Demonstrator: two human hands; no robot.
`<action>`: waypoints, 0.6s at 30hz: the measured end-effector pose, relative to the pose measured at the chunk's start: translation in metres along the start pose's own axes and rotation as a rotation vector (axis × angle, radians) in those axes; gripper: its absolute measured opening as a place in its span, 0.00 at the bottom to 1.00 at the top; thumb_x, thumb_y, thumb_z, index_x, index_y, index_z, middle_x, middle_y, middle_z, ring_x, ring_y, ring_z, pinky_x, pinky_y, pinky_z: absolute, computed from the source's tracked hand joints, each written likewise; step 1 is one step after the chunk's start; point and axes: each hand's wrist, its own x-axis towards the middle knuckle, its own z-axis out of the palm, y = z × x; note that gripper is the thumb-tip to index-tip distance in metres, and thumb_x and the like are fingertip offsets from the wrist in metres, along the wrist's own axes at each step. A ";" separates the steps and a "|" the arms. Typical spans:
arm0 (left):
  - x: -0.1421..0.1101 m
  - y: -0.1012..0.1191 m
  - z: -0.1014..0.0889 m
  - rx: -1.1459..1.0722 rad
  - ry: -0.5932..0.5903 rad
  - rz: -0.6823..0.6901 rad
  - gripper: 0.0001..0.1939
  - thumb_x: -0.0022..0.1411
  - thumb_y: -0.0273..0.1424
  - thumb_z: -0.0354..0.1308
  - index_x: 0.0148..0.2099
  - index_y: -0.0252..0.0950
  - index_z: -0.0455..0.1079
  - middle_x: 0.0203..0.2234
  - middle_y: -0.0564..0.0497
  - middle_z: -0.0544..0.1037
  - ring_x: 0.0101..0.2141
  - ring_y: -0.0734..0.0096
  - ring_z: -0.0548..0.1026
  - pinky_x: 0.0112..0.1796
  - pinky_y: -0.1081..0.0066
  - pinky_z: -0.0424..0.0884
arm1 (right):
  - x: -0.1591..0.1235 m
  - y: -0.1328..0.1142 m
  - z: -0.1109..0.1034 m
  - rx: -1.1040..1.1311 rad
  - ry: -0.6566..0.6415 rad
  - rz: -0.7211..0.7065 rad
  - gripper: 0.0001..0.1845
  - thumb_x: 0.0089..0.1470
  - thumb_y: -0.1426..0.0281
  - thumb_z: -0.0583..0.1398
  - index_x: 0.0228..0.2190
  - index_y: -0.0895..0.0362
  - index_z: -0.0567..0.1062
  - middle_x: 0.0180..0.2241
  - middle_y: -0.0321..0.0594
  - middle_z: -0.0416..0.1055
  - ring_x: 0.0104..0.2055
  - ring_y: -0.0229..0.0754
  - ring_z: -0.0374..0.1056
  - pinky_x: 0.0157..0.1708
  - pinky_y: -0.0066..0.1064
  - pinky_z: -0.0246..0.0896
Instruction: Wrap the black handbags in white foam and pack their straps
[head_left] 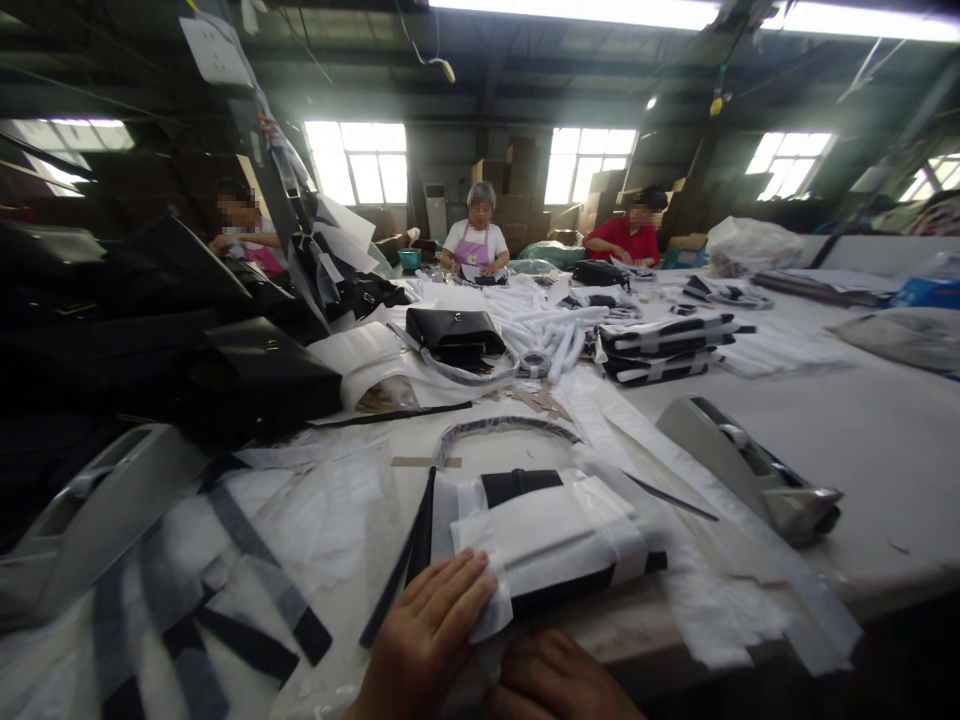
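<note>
A black bag partly wrapped in white tissue paper [555, 545] lies on the table right in front of me. My left hand [427, 635] rests flat on the paper's near left corner, fingers stretched out and pressing it down. My right hand [555, 680] sits low at the table's near edge, just below the wrapped bag, fingers curled under and mostly out of sight. A black strap [409, 555] runs along the left side of the bag.
A grey tape dispenser [757, 475] stands to the right, another [90, 510] at the left. Black bags [255, 375] pile up on the left. White paper sheets and black strips litter the table. Three people work at the far end.
</note>
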 end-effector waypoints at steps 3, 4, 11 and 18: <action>0.001 0.001 -0.002 -0.003 -0.013 -0.015 0.17 0.70 0.24 0.47 0.57 0.33 0.69 0.52 0.48 0.79 0.56 0.69 0.73 0.53 0.67 0.73 | 0.003 0.003 -0.003 -0.013 0.033 -0.036 0.15 0.71 0.71 0.49 0.38 0.58 0.75 0.28 0.35 0.74 0.31 0.38 0.67 0.30 0.30 0.59; 0.001 0.002 -0.002 -0.001 -0.020 -0.017 0.17 0.70 0.25 0.47 0.57 0.33 0.68 0.52 0.48 0.79 0.56 0.69 0.74 0.53 0.67 0.73 | 0.003 0.004 -0.004 0.010 0.042 -0.037 0.15 0.71 0.71 0.49 0.39 0.58 0.75 0.28 0.36 0.74 0.31 0.38 0.66 0.30 0.31 0.58; -0.001 0.005 -0.001 -0.007 -0.032 -0.062 0.16 0.71 0.28 0.50 0.57 0.35 0.68 0.52 0.48 0.79 0.54 0.67 0.75 0.52 0.66 0.74 | -0.001 -0.001 0.001 0.132 0.058 0.115 0.14 0.71 0.69 0.48 0.45 0.56 0.74 0.34 0.38 0.76 0.33 0.40 0.68 0.32 0.31 0.60; 0.001 0.006 -0.003 -0.045 -0.084 -0.124 0.17 0.71 0.31 0.50 0.59 0.37 0.66 0.53 0.47 0.78 0.54 0.67 0.75 0.52 0.64 0.75 | 0.014 -0.005 -0.009 0.313 0.192 0.191 0.13 0.68 0.73 0.49 0.42 0.58 0.73 0.32 0.41 0.75 0.33 0.40 0.69 0.33 0.29 0.65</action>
